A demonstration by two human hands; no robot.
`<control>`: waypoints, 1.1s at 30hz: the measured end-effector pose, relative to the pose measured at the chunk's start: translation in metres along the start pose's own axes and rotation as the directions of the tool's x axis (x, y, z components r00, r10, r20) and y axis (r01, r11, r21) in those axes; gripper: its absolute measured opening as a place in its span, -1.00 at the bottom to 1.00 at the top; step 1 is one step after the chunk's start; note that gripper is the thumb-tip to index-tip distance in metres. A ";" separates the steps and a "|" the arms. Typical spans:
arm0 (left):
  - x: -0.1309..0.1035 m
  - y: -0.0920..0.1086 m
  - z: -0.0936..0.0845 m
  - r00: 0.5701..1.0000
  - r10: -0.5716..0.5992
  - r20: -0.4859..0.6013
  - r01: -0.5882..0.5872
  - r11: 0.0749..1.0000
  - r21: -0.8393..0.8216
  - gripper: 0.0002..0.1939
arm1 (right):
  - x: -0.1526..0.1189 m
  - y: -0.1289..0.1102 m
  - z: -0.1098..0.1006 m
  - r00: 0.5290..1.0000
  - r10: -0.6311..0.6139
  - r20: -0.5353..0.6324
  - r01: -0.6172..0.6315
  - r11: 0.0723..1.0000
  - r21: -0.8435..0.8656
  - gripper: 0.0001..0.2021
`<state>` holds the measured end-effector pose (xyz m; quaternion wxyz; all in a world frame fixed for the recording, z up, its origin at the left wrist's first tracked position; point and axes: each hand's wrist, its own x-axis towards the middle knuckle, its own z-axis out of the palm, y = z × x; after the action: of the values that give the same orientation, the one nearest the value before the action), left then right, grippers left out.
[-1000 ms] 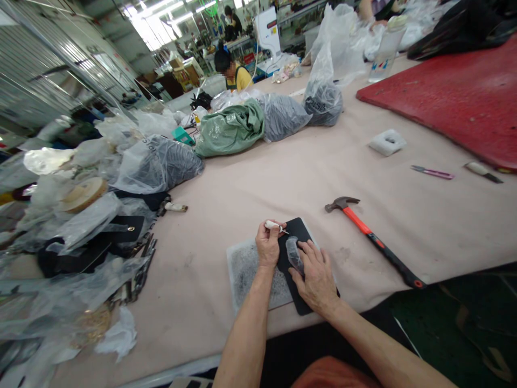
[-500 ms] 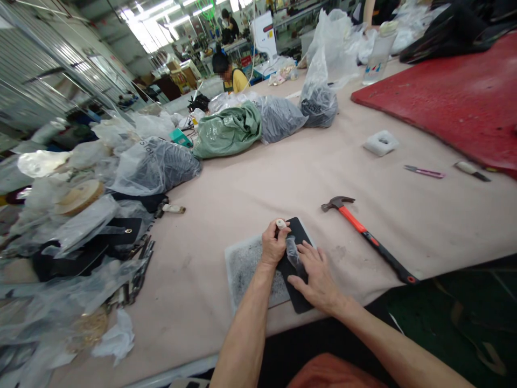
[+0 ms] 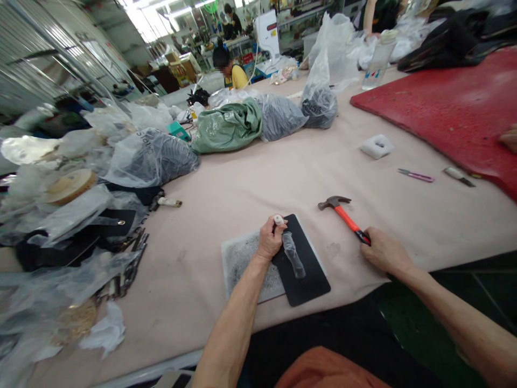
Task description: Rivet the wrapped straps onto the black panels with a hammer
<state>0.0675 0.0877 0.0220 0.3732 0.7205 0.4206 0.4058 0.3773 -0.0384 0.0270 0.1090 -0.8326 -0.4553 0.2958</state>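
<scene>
Left hand [image 3: 270,241] clamped on a small white-capped tool [image 3: 278,220], probably an awl, upright over black piece [image 3: 301,264] to mark it; right hand [image 3: 382,252] closed round hammer [image 3: 343,214] handle, ready to strike.

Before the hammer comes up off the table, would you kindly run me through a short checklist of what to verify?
1. Right hand closed on the hammer handle: ok, it grips the black end, and the hammer lies on the table.
2. Left hand holding the small white-handled tool upright: ok; its tip is hidden behind the fingers.
3. Clear plastic piece lying on the black pad: ok.
4. Black pad resting on the grey mat: ok, it overlaps the mat's right side.
5. Tool tip set on the plastic piece: cannot tell.
6. Scissors away from the hammer: ok.
</scene>
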 end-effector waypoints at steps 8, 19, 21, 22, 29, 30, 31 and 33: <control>0.000 -0.001 0.000 0.999 0.024 0.041 -0.024 1.000 0.001 -0.83 | 0.008 -0.050 -0.005 0.873 0.012 0.487 -0.408 0.566 0.717 -0.85; -0.001 -0.006 0.002 0.999 0.027 0.024 -0.027 0.999 0.040 -0.86 | -0.050 -0.131 -0.070 0.765 -0.567 -0.303 0.571 0.816 -0.085 -0.66; -0.002 -0.007 0.002 0.999 0.029 0.024 -0.030 0.999 0.035 -0.86 | -0.053 -0.134 -0.070 0.747 -0.637 -0.191 0.581 0.764 -0.280 -0.69; -0.002 -0.008 0.002 0.999 0.028 0.027 -0.029 0.999 0.035 -0.87 | -0.053 -0.134 -0.068 0.754 -0.647 -0.110 0.580 0.735 -0.350 -0.70; -0.002 -0.010 0.003 1.000 0.000 0.014 -0.001 1.000 0.019 -0.89 | -0.059 -0.145 -0.077 0.705 -0.661 -0.257 0.613 0.750 -0.248 -0.65; -0.002 -0.010 0.003 1.000 -0.003 0.015 0.003 1.000 0.020 -0.88 | -0.061 -0.146 -0.078 0.688 -0.640 -0.342 0.622 0.763 -0.176 -0.63; -0.002 -0.009 0.002 1.000 -0.007 0.014 0.007 1.000 0.025 -0.88 | -0.063 -0.146 -0.076 0.678 -0.624 -0.390 0.633 0.764 -0.122 -0.63; -0.002 -0.008 0.002 1.000 -0.019 0.014 0.019 0.999 0.047 -0.88 | -0.063 -0.144 -0.070 0.695 -0.641 -0.325 0.641 0.758 -0.122 -0.64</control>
<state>0.0662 0.0885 0.0138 0.3632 0.7280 0.4340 0.3870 0.2926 -0.0029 0.1728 0.2839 -0.6602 -0.6898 0.0878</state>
